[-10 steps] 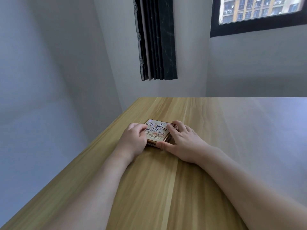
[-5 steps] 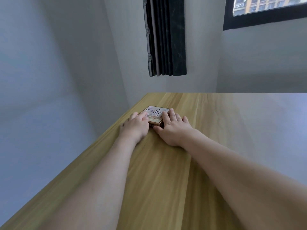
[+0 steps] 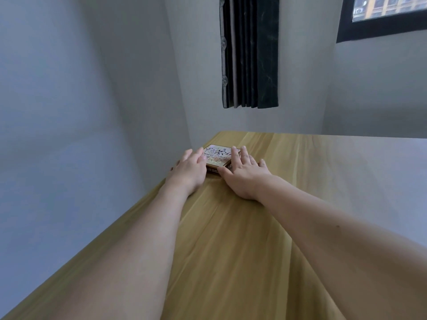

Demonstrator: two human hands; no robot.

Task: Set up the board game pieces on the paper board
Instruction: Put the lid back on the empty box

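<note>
A flat square game box [image 3: 217, 155] with a printed lid reading "Chinese chess" lies on the wooden table [image 3: 242, 227], near its far left corner. My left hand [image 3: 188, 170] lies against the box's left side, fingers stretched along it and thumb on the lid. My right hand [image 3: 242, 172] rests on the box's right part with straight fingers on the lid and the thumb along the near edge. The box is closed. No pieces and no paper board are in view.
The table's left edge runs beside a grey wall [image 3: 69, 135]. A dark curtain [image 3: 249, 51] hangs behind the far edge, and a window [image 3: 381, 15] sits at the upper right. Bare tabletop spreads to the right and toward me.
Both hands have slid the box away from me toward the far left corner. My right fingers, curled on the lid before, now lie straight.
</note>
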